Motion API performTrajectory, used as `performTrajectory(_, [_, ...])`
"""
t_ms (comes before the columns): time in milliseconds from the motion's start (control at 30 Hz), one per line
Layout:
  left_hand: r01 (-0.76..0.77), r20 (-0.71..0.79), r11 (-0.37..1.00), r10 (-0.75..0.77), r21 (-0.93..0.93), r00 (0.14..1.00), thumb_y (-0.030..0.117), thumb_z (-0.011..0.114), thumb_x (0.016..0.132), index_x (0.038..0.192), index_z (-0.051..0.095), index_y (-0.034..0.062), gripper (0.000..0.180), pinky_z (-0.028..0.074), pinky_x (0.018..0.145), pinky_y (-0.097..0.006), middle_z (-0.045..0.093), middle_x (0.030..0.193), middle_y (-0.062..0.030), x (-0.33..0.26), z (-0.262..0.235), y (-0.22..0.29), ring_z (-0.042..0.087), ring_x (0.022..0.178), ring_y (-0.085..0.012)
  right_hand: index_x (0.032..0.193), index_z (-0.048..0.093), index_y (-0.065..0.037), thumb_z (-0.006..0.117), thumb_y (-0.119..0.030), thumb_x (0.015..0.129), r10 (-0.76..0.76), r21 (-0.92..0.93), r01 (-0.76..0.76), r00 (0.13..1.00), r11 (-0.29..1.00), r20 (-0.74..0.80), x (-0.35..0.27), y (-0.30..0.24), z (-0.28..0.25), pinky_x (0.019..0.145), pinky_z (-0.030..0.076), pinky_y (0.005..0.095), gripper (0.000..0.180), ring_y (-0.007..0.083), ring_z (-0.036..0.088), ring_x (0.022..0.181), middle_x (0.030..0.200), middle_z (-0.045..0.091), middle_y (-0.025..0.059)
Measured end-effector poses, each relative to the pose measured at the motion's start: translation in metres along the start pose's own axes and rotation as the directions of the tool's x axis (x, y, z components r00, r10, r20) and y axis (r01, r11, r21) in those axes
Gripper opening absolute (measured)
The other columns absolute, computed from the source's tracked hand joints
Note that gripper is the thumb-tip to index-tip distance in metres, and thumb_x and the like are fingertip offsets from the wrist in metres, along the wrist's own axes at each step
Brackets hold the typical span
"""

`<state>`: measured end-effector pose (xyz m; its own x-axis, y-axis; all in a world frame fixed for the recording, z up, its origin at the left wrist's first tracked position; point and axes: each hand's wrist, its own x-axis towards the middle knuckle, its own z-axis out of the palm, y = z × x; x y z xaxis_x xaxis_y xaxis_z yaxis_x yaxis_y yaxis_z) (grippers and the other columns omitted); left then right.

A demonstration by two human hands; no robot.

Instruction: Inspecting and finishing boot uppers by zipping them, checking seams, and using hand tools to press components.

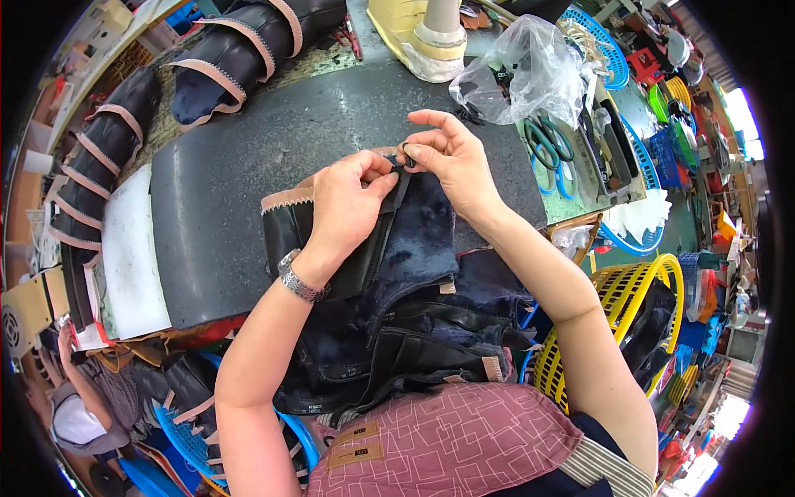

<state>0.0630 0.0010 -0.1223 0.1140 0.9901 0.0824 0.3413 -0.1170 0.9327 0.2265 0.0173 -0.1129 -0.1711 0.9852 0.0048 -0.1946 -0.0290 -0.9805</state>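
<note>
Over the near part of the dark work mat, my left hand (341,199) pinches the upper edge of a black leather piece (422,236) with blue-black fur lining and a pinkish zigzag-cut strip. Thumb and forefinger of my right hand (451,161) are closed on a small dark loop-like thing (409,156) at the same edge; its kind is too small to make out. The other fingers of that hand are raised. More fur-lined leather pieces (414,340) lie below, across my lap and the table's front edge.
Stacked black leather pieces (219,66) with pink strips lie at the far left. Green-handled scissors (546,141) and a clear plastic bag (530,74) are at the far right. A yellow basket (671,286) stands right. Another person (83,406) sits at the lower left.
</note>
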Motion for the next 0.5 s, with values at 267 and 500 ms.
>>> performTrajectory(267, [0.036,0.006,0.999,-0.036,-0.005,0.999,0.009,0.067,0.076,0.084,0.065,-0.0002,0.012,0.047,0.061,-0.028,0.065,0.07,-0.0085,0.0,0.0,0.004,0.061,0.062,-0.0142,0.119,0.048,-0.002,0.059,0.0,0.085,-0.129,-0.148,0.124,0.991,0.981,-0.025,-0.009,0.008,0.009,0.074,0.048,0.0223,0.036,0.009,0.059,0.084,0.092,0.064,0.0072])
performTrajectory(500, [0.066,0.001,0.991,-0.067,-0.117,0.998,0.011,0.065,0.079,0.085,0.064,-0.0008,0.014,0.046,0.061,-0.027,0.064,0.068,-0.0085,0.003,0.0,-0.004,0.059,0.062,-0.0124,0.117,0.05,-0.002,0.059,0.002,0.084,-0.275,-0.225,0.255,0.959,0.94,-0.062,-0.012,0.011,0.01,0.075,0.047,0.0212,0.034,0.0084,0.06,0.083,0.092,0.064,0.0065])
